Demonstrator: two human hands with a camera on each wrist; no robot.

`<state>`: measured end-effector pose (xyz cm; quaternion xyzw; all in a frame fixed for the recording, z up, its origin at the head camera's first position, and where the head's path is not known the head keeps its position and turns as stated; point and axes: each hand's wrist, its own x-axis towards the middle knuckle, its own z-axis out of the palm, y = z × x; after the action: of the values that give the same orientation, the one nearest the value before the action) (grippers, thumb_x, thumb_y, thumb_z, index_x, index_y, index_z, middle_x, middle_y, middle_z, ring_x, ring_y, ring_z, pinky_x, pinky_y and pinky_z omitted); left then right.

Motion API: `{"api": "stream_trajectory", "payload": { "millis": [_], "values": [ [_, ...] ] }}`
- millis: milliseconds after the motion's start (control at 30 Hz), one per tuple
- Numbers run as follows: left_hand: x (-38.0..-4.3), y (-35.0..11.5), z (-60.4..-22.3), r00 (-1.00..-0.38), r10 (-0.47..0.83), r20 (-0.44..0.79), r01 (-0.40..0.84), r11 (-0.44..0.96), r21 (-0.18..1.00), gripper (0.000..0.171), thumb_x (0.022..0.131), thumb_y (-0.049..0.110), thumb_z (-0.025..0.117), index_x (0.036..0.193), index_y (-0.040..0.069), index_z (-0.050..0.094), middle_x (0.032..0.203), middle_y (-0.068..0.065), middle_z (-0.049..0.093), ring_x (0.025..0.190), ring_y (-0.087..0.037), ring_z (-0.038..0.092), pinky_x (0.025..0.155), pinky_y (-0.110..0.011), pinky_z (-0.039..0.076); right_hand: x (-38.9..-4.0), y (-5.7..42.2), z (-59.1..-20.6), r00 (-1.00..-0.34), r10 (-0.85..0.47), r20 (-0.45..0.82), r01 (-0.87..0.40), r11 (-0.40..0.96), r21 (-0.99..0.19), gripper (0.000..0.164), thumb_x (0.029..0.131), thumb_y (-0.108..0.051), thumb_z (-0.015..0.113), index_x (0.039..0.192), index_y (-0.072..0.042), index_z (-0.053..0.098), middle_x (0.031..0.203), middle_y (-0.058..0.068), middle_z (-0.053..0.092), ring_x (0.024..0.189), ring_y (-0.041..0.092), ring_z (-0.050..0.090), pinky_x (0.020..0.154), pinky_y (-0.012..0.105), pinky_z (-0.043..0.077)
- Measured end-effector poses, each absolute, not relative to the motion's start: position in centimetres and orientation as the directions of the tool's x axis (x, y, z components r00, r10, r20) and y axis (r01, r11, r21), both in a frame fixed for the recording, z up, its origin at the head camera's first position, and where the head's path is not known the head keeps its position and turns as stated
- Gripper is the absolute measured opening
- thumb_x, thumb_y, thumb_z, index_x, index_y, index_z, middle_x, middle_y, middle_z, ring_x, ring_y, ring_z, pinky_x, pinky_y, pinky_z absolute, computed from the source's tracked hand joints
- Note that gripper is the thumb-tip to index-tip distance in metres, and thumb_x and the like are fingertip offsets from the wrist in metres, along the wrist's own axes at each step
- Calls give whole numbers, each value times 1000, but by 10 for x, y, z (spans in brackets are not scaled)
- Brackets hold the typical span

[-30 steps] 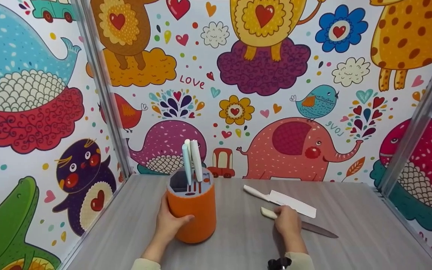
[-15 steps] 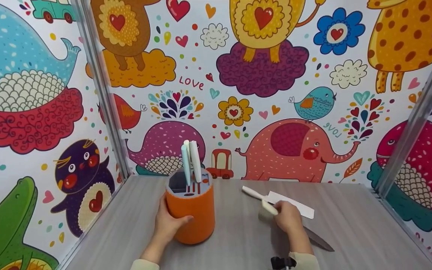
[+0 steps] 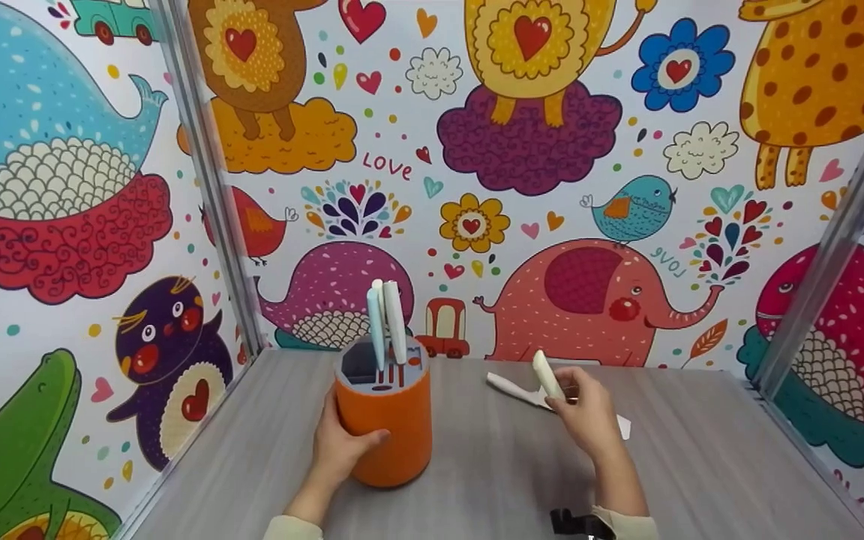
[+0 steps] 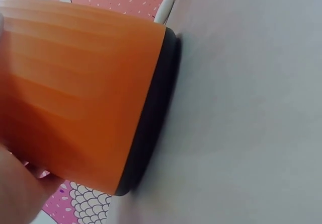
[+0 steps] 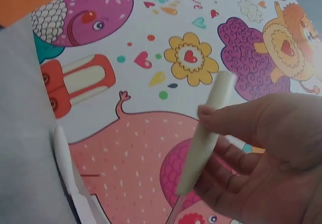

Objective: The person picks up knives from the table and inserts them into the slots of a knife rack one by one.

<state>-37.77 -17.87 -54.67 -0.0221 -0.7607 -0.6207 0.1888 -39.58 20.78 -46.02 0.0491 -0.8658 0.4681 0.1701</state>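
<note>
An orange knife block (image 3: 394, 435) stands upright on the table, several knives with white and pale blue handles (image 3: 385, 322) in its slots. My left hand (image 3: 342, 442) grips its left side, thumb across the front; the left wrist view shows the black base (image 4: 151, 118) on the tabletop. To the right, my right hand (image 3: 586, 409) pinches a knife by its cream handle (image 5: 204, 148), raised and tilted, butt end up. Only a sliver of its blade (image 5: 173, 211) shows below the handle. Behind that hand a white cleaver (image 3: 511, 388) lies flat, its blade mostly covered.
The grey wood-grain table (image 3: 477, 465) is bounded by a patterned back wall (image 3: 432, 225) and side panels with metal corner posts (image 3: 214, 187). A black strap piece (image 3: 578, 523) sits at my right wrist.
My right hand has lifted the cream-handled knife from the table and turned its handle upward, moving back over the cleaver. The left hand and the knife block have stayed in place.
</note>
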Motion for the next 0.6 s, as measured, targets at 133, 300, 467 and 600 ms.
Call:
{"api": "stream_trajectory", "payload": {
  "millis": [133,300,467,600],
  "values": [
    [-378,-178,-547,-920,-181,347,301,238,923,111,85,30,92,167,14,19,164,-13,44,142,-34,51,126,-60,37,-393,197,-457,-922,86,377,-282,518,-807,35,89,4,81,122,-1,69,111,15,74,105,29,73,96,51,63],
    [-373,-174,-538,-870,-216,444,394,238,888,98,96,34,76,169,7,16,170,-19,33,150,-39,41,128,-66,28,-388,182,-450,-917,40,397,-351,393,-850,35,91,4,79,124,-2,68,116,15,74,107,27,72,97,44,63],
    [-365,-165,-524,-652,-415,634,535,341,773,65,97,12,67,156,-2,44,155,-23,54,143,-29,52,126,-35,41,-385,170,-448,-921,-13,389,-381,244,-892,36,91,3,79,125,-3,67,116,15,72,105,23,71,91,26,61],
    [-361,-158,-514,-444,-476,759,649,413,639,45,93,0,64,138,-5,61,132,-22,67,122,-13,63,110,-12,48,-384,162,-450,-922,-69,380,-386,133,-913,35,92,5,77,124,0,67,116,17,71,105,24,70,89,24,60]
  ]
}}
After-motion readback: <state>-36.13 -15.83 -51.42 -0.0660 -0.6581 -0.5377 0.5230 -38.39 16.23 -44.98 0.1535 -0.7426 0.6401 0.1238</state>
